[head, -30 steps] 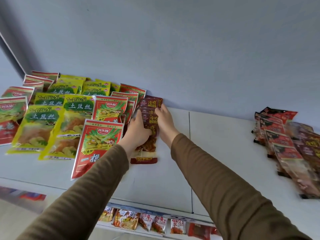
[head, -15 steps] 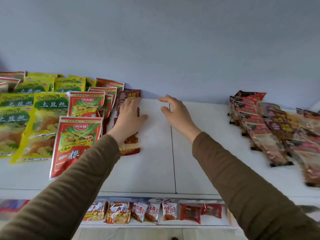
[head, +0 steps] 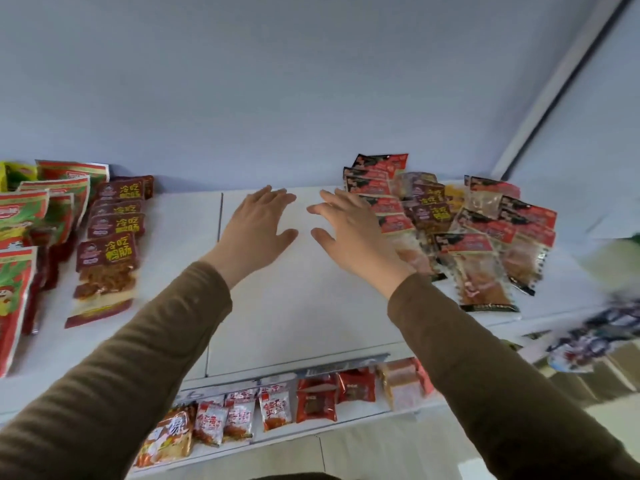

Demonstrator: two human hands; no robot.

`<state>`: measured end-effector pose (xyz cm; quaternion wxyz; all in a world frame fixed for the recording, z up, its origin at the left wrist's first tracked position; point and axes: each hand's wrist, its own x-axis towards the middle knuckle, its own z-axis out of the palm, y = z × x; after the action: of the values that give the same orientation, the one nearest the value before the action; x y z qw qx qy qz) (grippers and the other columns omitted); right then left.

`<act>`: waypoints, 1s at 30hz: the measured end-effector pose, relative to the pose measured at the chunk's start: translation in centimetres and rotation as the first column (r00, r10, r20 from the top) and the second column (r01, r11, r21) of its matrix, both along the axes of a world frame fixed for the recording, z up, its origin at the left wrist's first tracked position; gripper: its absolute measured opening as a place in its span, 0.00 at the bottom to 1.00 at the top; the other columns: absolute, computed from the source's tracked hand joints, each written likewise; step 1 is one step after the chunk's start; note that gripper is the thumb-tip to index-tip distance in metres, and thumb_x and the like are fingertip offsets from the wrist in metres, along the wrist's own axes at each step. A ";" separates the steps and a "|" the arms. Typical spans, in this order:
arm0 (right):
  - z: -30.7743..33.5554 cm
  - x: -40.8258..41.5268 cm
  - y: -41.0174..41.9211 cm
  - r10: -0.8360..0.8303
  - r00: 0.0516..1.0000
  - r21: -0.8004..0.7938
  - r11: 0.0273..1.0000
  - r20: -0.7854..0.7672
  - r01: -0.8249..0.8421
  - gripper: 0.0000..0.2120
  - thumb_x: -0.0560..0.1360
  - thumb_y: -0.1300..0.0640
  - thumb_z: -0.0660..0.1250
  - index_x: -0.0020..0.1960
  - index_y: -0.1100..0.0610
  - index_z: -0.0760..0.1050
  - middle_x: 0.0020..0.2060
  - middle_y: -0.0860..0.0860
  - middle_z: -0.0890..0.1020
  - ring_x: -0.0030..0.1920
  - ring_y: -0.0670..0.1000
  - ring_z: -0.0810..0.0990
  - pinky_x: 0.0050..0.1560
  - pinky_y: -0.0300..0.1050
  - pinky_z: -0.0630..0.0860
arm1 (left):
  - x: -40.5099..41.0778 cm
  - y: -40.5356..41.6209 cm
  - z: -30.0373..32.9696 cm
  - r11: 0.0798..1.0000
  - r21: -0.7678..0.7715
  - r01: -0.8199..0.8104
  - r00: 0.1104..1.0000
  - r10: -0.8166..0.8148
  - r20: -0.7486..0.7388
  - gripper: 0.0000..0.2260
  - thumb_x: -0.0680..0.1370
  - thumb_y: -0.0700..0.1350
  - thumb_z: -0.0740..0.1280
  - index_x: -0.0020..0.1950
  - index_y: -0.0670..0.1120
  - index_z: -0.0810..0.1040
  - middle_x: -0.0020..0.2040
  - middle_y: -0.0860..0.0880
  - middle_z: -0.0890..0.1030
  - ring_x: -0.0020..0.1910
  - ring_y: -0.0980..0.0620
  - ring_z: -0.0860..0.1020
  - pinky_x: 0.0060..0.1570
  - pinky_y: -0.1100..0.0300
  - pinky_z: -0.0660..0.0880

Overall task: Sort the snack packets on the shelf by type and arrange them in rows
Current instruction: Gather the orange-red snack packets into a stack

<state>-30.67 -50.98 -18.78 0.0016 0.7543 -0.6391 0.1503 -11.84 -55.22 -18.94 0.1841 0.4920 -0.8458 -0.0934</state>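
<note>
On the white shelf (head: pixel 304 306), a row of dark maroon packets (head: pixel 107 251) lies at the left, overlapping front to back. Left of it are red-and-green packets (head: pixel 24 216). A mixed heap of red-topped and maroon packets (head: pixel 460 230) lies at the right. My left hand (head: pixel 258 223) hovers open over the bare middle of the shelf, holding nothing. My right hand (head: pixel 353 233) is open beside it, its fingers next to the left edge of the heap; the frame does not show whether they touch it.
A lower shelf (head: pixel 346 424) in front holds small snack packets (head: pixel 242 414) in a row. The grey back wall (head: pixel 277 98) closes off the shelf behind. A shelf upright (head: pixel 554 88) runs at the right. Blurred objects sit at the far right.
My left hand has let go of the maroon row and moved right over the bare shelf. My right hand has moved right to the heap's edge. The view has swung right.
</note>
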 end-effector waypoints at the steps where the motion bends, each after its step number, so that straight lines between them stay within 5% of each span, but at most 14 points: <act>1: 0.0 -1.7 0.4 -0.003 1.000 0.004 1.000 -0.006 0.003 0.21 0.82 0.46 0.62 0.74 0.47 0.70 0.79 0.49 0.65 0.80 0.54 0.57 0.78 0.59 0.55 | -1.7 0.4 0.1 1.000 -0.002 0.007 1.000 -0.007 0.002 0.28 0.81 0.50 0.69 0.80 0.48 0.66 0.81 0.47 0.65 0.82 0.46 0.57 0.79 0.50 0.54; 12: -0.2 -17.0 3.8 0.013 0.999 -0.044 0.999 0.053 -0.011 0.23 0.81 0.46 0.63 0.75 0.50 0.69 0.76 0.49 0.68 0.78 0.54 0.61 0.77 0.58 0.57 | -16.7 3.7 1.8 0.998 0.030 0.052 0.997 -0.051 -0.050 0.27 0.80 0.51 0.69 0.78 0.48 0.68 0.74 0.47 0.73 0.76 0.43 0.65 0.74 0.50 0.62; 17: -0.5 -20.8 4.7 -0.035 0.996 -0.020 0.999 0.080 0.037 0.23 0.82 0.46 0.62 0.76 0.49 0.68 0.76 0.48 0.69 0.78 0.54 0.61 0.77 0.57 0.58 | -20.3 4.6 1.9 0.992 0.088 0.091 0.994 -0.085 -0.068 0.28 0.81 0.53 0.68 0.80 0.50 0.65 0.78 0.50 0.68 0.78 0.47 0.61 0.76 0.49 0.60; 24: -2.1 -26.2 6.9 -0.327 0.930 0.008 0.944 0.169 0.330 0.29 0.80 0.43 0.64 0.79 0.49 0.62 0.79 0.50 0.63 0.79 0.58 0.57 0.78 0.61 0.59 | -23.9 6.2 0.2 0.947 0.219 0.235 0.960 -0.261 0.098 0.35 0.80 0.65 0.62 0.83 0.52 0.57 0.83 0.49 0.59 0.82 0.47 0.54 0.79 0.46 0.54; 30: -3.7 -30.7 8.2 -0.572 0.770 0.117 0.817 0.284 0.564 0.37 0.79 0.42 0.67 0.81 0.46 0.51 0.83 0.52 0.45 0.81 0.61 0.47 0.78 0.64 0.56 | -27.2 7.3 -2.5 0.936 0.273 0.220 0.898 -0.304 0.317 0.44 0.75 0.77 0.49 0.84 0.58 0.40 0.85 0.45 0.50 0.83 0.43 0.45 0.79 0.44 0.43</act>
<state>-61.41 -42.82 -22.46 -0.0617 0.4932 -0.8310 0.2496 -39.09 -47.89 -21.39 -0.0440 0.3995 -0.9071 -0.1248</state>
